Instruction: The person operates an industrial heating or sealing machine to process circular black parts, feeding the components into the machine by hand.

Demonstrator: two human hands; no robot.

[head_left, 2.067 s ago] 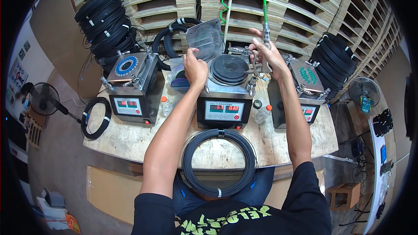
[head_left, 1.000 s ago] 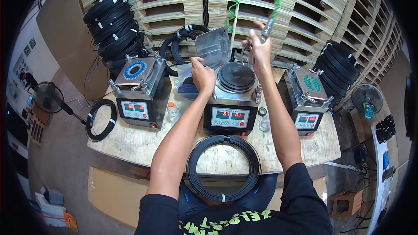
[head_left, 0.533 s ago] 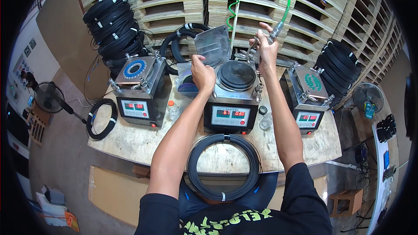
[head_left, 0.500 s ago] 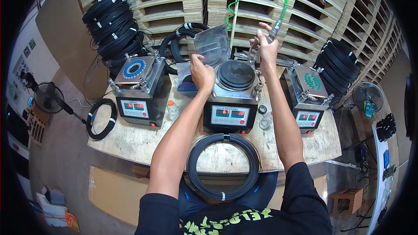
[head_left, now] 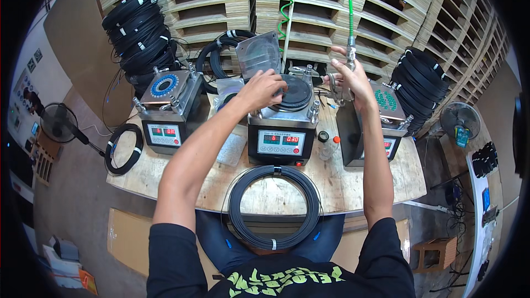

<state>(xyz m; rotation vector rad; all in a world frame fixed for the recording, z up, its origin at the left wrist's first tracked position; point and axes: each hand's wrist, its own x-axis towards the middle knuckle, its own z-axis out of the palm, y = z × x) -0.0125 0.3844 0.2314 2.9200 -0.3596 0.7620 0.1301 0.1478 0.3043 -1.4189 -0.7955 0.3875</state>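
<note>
A person's left hand rests with fingers spread on the round black disc atop the middle metal machine; what lies under the palm is hidden. The right hand is closed around a metal air nozzle on a green coiled hose, just right of the disc. A clear hinged lid stands tilted behind. A black cable coil overhangs the wooden table's near edge. Similar machines flank either side, leaving bare wood between.
</note>
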